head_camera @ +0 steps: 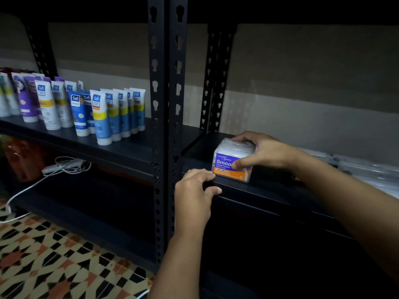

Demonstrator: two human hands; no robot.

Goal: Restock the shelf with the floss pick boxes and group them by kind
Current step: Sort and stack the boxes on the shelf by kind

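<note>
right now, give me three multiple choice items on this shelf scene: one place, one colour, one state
1. Where does the floss pick box stand?
A. on the floor
B. near the shelf's front edge
C. among the tubes

2. What colours are its label?
A. purple and orange
B. green and white
C. red and black

3. What is the right hand doing?
A. hanging idle
B. pressing the wall
C. gripping the box

Answers: 1 B, it sits on the dark shelf by the edge; 2 A, purple above, orange below; 3 C, fingers over the top, thumb on the label.

The floss pick box [232, 164] label is half covered by the right hand [262, 152]; clear packs [367, 169] at right edge are blurred and cut off.
</note>
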